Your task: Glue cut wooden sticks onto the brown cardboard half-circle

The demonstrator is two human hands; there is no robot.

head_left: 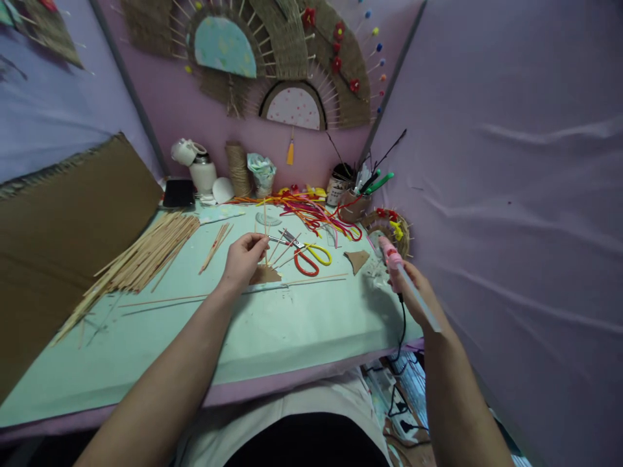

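My left hand is closed in a pinch on a thin wooden stick that stands roughly upright. Just below it lies a small brown cardboard piece, with several thin sticks fanning out beside it. In my right hand is a pink hot glue gun, a clear glue stick jutting from its back and its nozzle pointing away from me. Scissors with one red and one yellow handle lie to the right of my left hand. A cardboard scrap rests between the scissors and the glue gun.
A large bundle of wooden sticks covers the left side, beside a cardboard sheet. Colourful cords, a twine spool and a tool cup stand behind. The glue gun's black cord drops over the table's front edge.
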